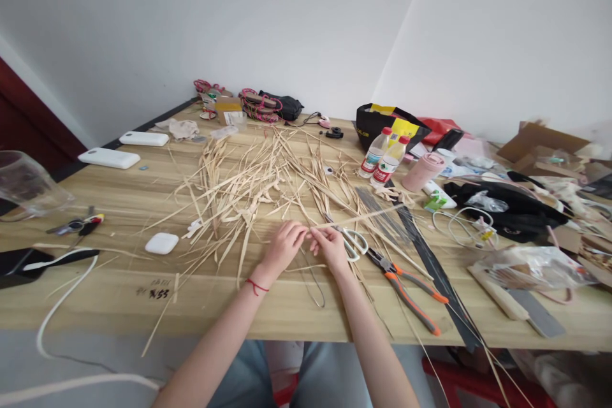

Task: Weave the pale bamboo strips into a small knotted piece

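Note:
My left hand (284, 245) and my right hand (331, 248) meet near the table's front middle, fingertips pinched close together. Between them runs a pale dried straw strip (366, 215), its long end reaching out to the right past my right hand. Just beyond the hands lies a loose pile of straw strips (239, 188), with a braided straw piece (262, 194) on top. White-handled scissors (356, 245) rest beside my right hand, their blades partly covered by straw. A bent thin wire (318, 290) lies between my forearms. Orange-handled pliers (406, 290) are farther right.
Two water bottles (375, 156) and a pink cup (423, 172) stand at right behind the straw. A black bag (502, 204), a sharpening stone (538, 312) and boxes crowd the right side. At left are a white case (161, 243) and a clear jar (31, 185).

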